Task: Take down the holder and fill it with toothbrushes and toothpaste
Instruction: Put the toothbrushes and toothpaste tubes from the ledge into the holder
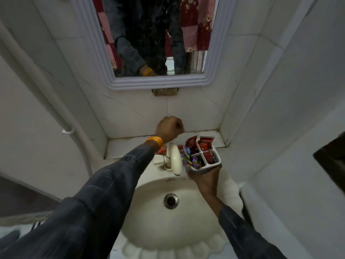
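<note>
- White plastic holder [204, 161], with four boxes inside, sits in the right hand [204, 179] above the right side of the sink [149, 212]. The fingers wrap around its bottom and hold it tight.
- The left hand [169, 128] is curled into a fist up by the far wall, above the tap [175, 159]. I cannot tell if it holds anything.
- Counting: one holder, one sink, one tap, one mirror [158, 36].
- Red toothpaste packs [203, 146] stick out of three boxes. I see about four, but they overlap, so I am not sure.
- Bright toothbrushes [188, 157] fill the near left box. They are bunched together, too many to count well.
- One more red thing [162, 149] lies on the counter [130, 146] behind the tap, half hidden by the left arm.
- What could go wrong: the holder is held over the sink by one hand only. If it tips, the brushes and packs could slide out and fall into the sink.
- The brushes lean out over the left edge, so they may drop first.
- The holder is just beside the tap. A bump could knock it loose.
- The left arm reaches over the tap, so the sleeve could catch on it.
</note>
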